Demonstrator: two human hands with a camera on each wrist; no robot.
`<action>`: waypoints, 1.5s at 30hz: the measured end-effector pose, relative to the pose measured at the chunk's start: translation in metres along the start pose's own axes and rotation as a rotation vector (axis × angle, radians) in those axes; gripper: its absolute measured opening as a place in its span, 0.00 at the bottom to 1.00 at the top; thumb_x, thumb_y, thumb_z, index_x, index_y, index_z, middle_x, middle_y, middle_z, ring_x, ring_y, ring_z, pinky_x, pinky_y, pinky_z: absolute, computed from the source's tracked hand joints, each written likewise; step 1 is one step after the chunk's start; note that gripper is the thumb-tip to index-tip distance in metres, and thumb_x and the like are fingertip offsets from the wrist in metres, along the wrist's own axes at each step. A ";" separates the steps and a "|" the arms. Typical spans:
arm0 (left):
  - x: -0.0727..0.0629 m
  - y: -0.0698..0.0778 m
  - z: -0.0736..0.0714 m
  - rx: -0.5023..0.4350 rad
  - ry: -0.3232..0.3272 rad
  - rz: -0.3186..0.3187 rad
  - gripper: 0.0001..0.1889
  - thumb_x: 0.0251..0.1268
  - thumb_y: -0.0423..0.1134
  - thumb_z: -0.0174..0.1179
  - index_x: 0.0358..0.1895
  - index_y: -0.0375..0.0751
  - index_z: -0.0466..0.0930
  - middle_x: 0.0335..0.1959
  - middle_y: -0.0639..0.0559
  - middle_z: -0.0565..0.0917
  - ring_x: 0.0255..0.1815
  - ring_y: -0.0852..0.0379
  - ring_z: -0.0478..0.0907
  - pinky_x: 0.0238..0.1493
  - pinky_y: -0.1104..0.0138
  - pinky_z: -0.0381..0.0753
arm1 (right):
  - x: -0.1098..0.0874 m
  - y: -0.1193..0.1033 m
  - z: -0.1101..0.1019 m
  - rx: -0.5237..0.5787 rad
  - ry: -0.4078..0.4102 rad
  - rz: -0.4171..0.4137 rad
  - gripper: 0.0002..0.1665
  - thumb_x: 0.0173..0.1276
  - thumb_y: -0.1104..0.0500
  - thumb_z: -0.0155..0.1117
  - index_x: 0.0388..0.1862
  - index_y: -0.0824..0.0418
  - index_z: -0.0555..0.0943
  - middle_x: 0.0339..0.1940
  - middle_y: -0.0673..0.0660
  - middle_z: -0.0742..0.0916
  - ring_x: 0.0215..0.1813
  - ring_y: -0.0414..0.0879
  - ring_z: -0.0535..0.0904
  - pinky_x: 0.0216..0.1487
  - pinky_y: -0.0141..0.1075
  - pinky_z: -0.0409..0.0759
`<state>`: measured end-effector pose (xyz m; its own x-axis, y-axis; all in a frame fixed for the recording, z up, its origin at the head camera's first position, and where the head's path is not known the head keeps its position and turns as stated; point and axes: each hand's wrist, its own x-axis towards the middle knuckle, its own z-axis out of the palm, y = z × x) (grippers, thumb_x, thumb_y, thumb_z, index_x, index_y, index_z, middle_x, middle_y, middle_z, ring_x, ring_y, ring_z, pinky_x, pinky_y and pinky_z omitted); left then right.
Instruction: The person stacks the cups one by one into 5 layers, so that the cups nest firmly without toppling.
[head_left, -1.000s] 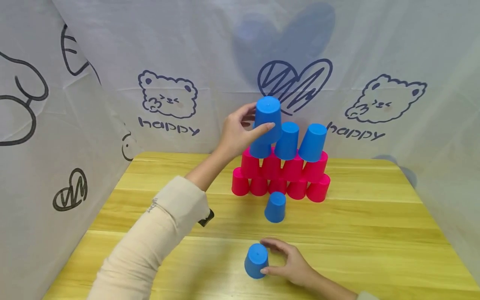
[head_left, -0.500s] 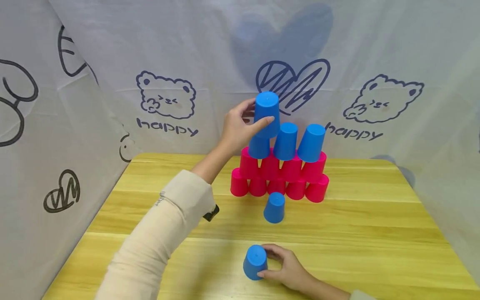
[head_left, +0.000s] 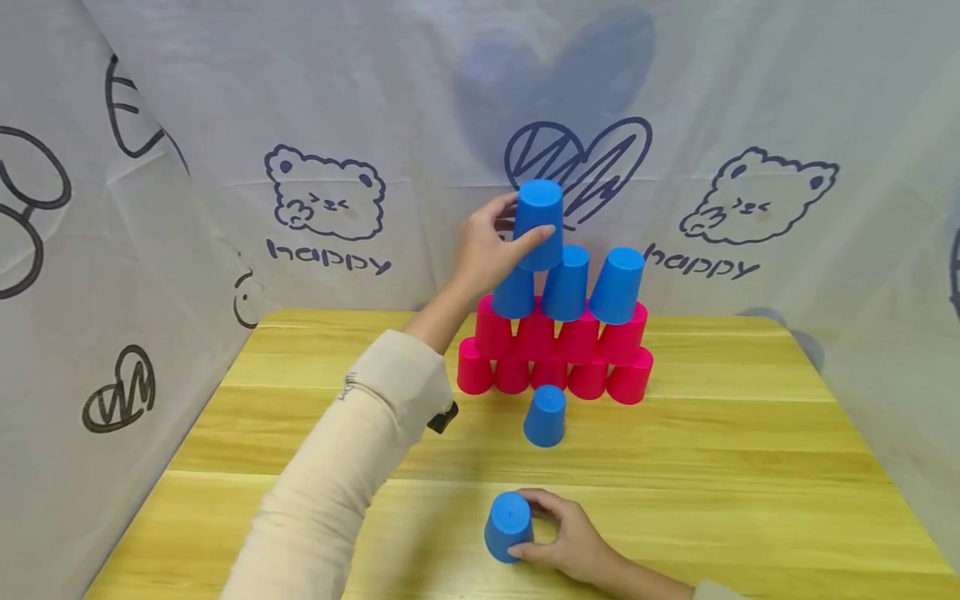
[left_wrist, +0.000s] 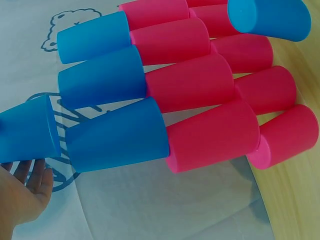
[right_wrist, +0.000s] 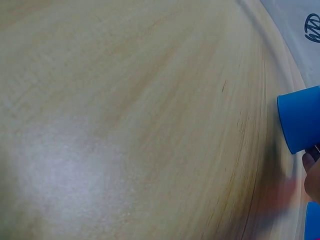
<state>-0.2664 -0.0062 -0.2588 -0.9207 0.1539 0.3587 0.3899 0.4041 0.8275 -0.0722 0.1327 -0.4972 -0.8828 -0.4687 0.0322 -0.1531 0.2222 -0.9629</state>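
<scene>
My left hand [head_left: 491,250] grips an upside-down blue cup [head_left: 540,221] in the air, above the left and middle cups of the stack's top row. A small gap parts the held cup [left_wrist: 27,131] from that row in the left wrist view. Three blue cups, among them the middle one [head_left: 566,283], stand upside down on two rows of pink cups [head_left: 535,333]. Near the front of the table my right hand [head_left: 566,537] holds another upside-down blue cup [head_left: 508,527] between thumb and fingers. In the right wrist view a blue cup [right_wrist: 302,120] shows at the right edge, with fingertips against it.
A lone blue cup [head_left: 545,417] stands upside down just in front of the stack, between it and my right hand. Wooden boards form the tabletop [head_left: 735,475]. White cloth with drawings [head_left: 435,108] hangs behind and along the sides.
My left hand has lifted its blue cup a little and shifted right relative to the stack. My right hand stays at its cup, with its thumb slightly further across the front.
</scene>
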 end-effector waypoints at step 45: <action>0.004 0.000 0.012 0.090 0.024 -0.102 0.33 0.60 0.50 0.60 0.67 0.42 0.63 0.63 0.47 0.73 0.62 0.50 0.72 0.59 0.59 0.75 | 0.002 -0.041 -0.049 -0.059 0.213 -0.150 0.31 0.54 0.65 0.70 0.57 0.69 0.72 0.51 0.65 0.82 0.51 0.28 0.76 0.54 0.25 0.75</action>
<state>-0.2707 0.0055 -0.2629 -0.9543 0.0865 0.2860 0.2902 0.4956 0.8186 -0.0893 0.1647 -0.4450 -0.9210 -0.3109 0.2347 -0.3089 0.2161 -0.9262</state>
